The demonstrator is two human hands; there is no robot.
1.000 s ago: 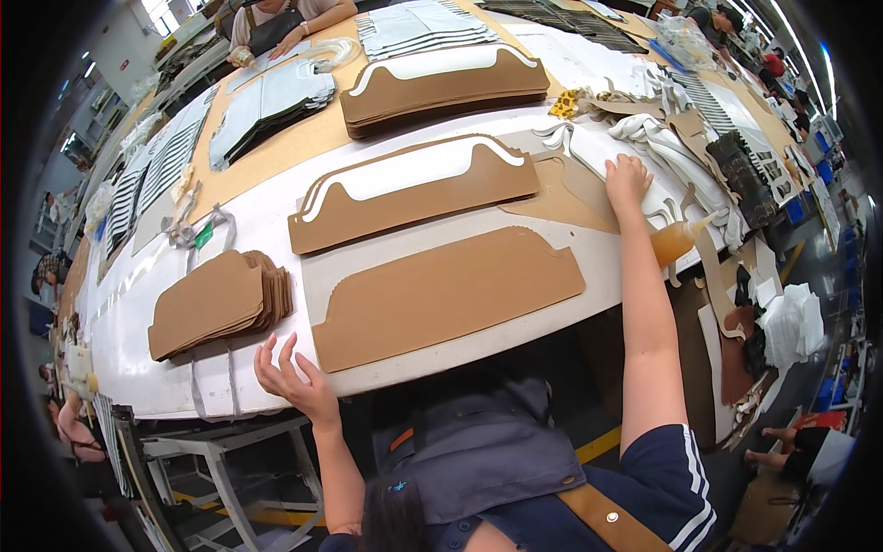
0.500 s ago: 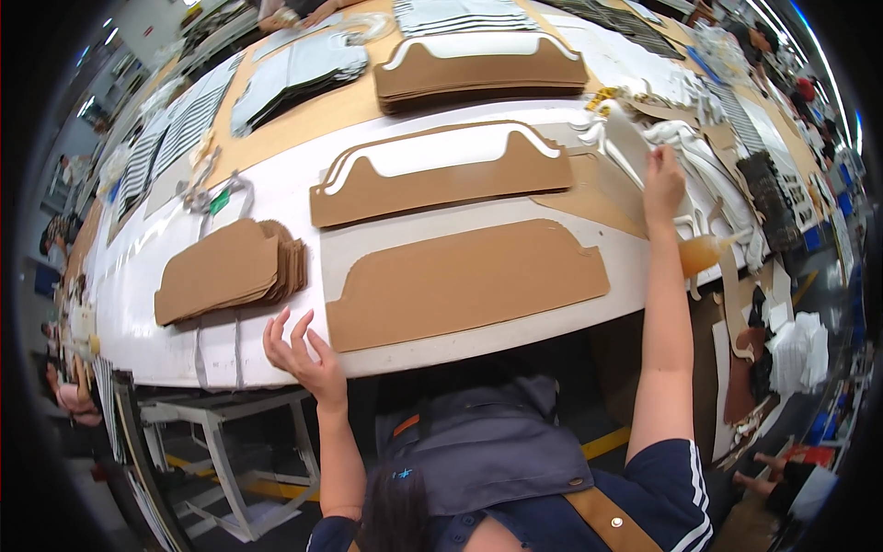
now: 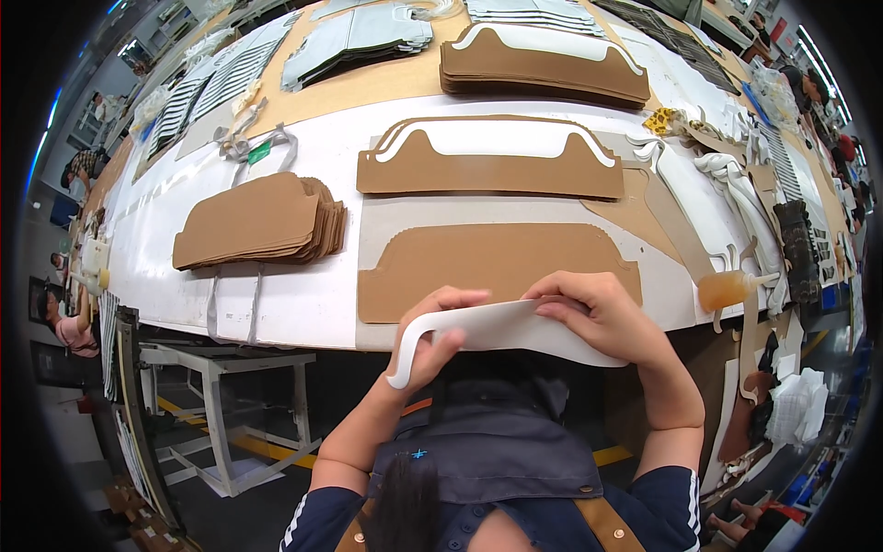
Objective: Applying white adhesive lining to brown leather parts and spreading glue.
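Between my two hands is a white curved strip [image 3: 487,329] with a hooked end, held over the table's near edge. My left hand [image 3: 425,342] grips it by the hooked end, thumb in front. At its other end, my right hand [image 3: 593,317] pinches the upper edge between thumb and fingers. Just beyond lies a single brown panel [image 3: 497,262] with a scalloped outline, partly hidden by my hands. Farther back, a brown panel stack [image 3: 487,178] carries a similar white strip [image 3: 497,138] along its top edge.
Left on the table stands a stack of smaller brown panels [image 3: 248,225]. A thicker brown stack [image 3: 543,78] lies at the back. To the right are loose white strips [image 3: 685,198] and a bottle of amber liquid [image 3: 727,291]. Grey fabric pieces [image 3: 359,41] lie far left.
My right hand has come back from the pile of white strips at the right with one strip. My left hand, empty before, has moved right and taken its hooked end.
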